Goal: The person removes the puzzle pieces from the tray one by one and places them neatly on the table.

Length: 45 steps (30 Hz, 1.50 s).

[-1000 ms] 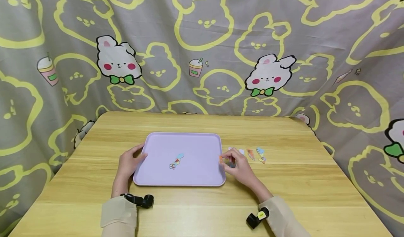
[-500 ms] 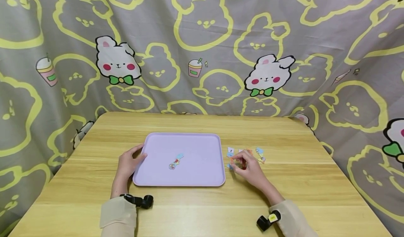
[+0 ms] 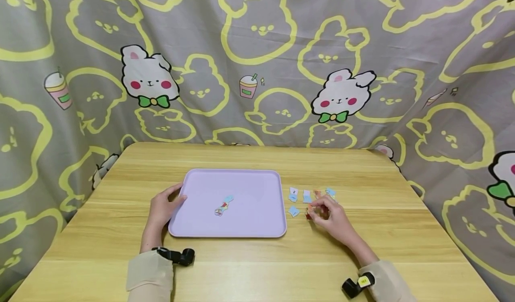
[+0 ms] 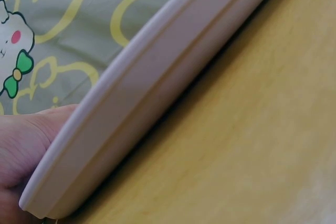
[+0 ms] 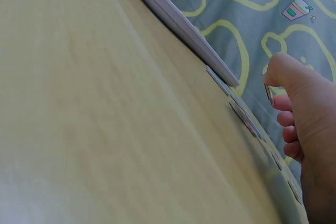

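Note:
A lilac tray [image 3: 253,203] lies on the table, and my left hand [image 3: 162,210] grips its left edge with the thumb over the rim. Joined puzzle pieces [image 3: 223,206] form a short strip on the tray. My right hand [image 3: 331,217] is over the table to the right of the tray. Between its thumb and fingers it pinches a small orange puzzle piece [image 3: 310,208], seen edge-on in the right wrist view. A dark red piece [image 3: 308,216] shows just below the fingertips. A light blue puzzle piece [image 3: 293,211] lies between this hand and the tray.
Behind the right hand, a row of puzzle pieces lies on the wooden table [image 3: 249,270]: a white-and-blue one [image 3: 293,195], another [image 3: 307,197], an orange one [image 3: 318,194] and a blue one [image 3: 331,192]. A patterned curtain [image 3: 273,43] hangs around the table.
My right hand has moved right, from the tray's right rim to above the loose pieces, with the orange puzzle piece still pinched. The left hand stays at the tray edge.

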{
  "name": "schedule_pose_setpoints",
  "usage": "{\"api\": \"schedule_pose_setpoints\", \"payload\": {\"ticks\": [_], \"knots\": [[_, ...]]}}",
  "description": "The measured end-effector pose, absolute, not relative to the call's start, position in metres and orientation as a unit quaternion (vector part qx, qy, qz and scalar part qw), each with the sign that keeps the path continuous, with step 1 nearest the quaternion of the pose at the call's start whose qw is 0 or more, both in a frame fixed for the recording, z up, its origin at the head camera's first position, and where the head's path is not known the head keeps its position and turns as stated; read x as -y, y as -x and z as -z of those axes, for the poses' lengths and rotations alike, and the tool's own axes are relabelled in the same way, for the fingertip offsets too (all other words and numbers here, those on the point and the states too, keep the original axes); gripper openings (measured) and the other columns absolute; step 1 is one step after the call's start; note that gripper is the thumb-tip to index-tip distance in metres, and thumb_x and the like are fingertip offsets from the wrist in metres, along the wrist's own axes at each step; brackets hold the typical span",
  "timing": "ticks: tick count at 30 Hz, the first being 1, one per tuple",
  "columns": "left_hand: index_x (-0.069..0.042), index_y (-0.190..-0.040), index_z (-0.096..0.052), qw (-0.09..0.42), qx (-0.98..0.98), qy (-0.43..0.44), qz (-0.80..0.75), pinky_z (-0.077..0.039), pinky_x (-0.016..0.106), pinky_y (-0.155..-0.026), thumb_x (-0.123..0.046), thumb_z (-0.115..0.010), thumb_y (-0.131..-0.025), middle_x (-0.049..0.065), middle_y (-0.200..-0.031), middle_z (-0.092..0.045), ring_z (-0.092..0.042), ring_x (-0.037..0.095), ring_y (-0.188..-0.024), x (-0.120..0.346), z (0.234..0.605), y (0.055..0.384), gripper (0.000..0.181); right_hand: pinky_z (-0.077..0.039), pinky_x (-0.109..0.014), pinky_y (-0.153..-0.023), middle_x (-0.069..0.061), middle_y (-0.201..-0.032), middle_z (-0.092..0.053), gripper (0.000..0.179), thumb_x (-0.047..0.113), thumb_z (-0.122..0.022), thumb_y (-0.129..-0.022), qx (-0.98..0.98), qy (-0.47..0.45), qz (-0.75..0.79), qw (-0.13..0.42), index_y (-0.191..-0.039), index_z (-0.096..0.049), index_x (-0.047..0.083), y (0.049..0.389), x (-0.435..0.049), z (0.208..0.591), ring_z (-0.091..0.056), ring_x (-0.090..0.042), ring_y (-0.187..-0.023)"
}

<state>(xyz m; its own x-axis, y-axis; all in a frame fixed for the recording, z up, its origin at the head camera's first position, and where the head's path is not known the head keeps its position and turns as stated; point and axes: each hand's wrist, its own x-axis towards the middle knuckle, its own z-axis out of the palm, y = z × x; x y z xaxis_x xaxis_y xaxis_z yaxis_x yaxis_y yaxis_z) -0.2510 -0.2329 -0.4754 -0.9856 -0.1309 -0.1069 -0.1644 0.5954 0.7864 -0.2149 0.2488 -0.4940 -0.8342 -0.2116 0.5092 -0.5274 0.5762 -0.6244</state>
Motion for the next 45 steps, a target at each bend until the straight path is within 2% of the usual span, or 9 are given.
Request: {"api": "schedule_pose_setpoints", "payload": {"ticks": [10, 18, 29, 36, 45], "knots": [[-0.011, -0.148, -0.044, 0.018, -0.893, 0.081, -0.443, -0.026, 0.058, -0.119, -0.022, -0.058, -0.099, 0.022, -0.156, -0.035, -0.026, 0.044, -0.146, 0.234, 0.477, 0.252, 0.051, -0.039, -0.017, -0.055, 0.001, -0.083, -0.057, 0.023, -0.002, -0.076, -0.077, 0.880, -0.222, -0.380, 0.178, -0.096, -0.067, 0.008, 0.214, -0.266, 0.491, -0.045, -0.009, -0.067], [-0.013, -0.147, -0.045, 0.015, -0.896, 0.076, -0.437, -0.026, 0.058, -0.119, -0.023, -0.058, -0.099, 0.022, -0.155, -0.036, -0.028, 0.044, -0.146, 0.236, 0.478, 0.254, 0.051, -0.039, -0.016, -0.054, -0.001, -0.079, -0.054, 0.024, -0.002, -0.076, -0.076, 0.893, -0.222, -0.356, 0.165, -0.095, -0.066, 0.009, 0.218, -0.280, 0.490, -0.043, -0.005, -0.066], [-0.013, -0.148, -0.045, 0.017, -0.894, 0.082, -0.440, -0.027, 0.057, -0.119, -0.024, -0.058, -0.099, 0.020, -0.156, -0.036, -0.027, 0.043, -0.146, 0.235, 0.476, 0.254, 0.051, -0.039, -0.015, -0.055, 0.006, -0.081, -0.054, 0.021, 0.001, -0.078, -0.077, 0.900, -0.236, -0.327, 0.167, -0.091, -0.066, 0.012, 0.220, -0.293, 0.494, -0.044, -0.002, -0.067], [-0.011, -0.146, -0.046, 0.006, -0.897, 0.079, -0.434, -0.028, 0.057, -0.118, -0.021, -0.059, -0.098, 0.022, -0.154, -0.037, -0.029, 0.044, -0.145, 0.234, 0.476, 0.253, 0.051, -0.038, -0.013, -0.056, 0.006, -0.079, -0.052, 0.022, 0.001, -0.077, -0.077, 0.900, -0.262, -0.308, 0.165, -0.091, -0.067, 0.014, 0.220, -0.295, 0.494, -0.042, -0.002, -0.067], [-0.011, -0.147, -0.046, 0.009, -0.897, 0.080, -0.436, -0.028, 0.058, -0.118, -0.022, -0.059, -0.099, 0.023, -0.155, -0.036, -0.028, 0.045, -0.145, 0.234, 0.474, 0.253, 0.051, -0.039, -0.013, -0.056, 0.005, -0.080, -0.052, 0.021, 0.001, -0.077, -0.076, 0.900, -0.283, -0.282, 0.173, -0.091, -0.068, 0.011, 0.221, -0.294, 0.492, -0.043, -0.001, -0.068]]}}
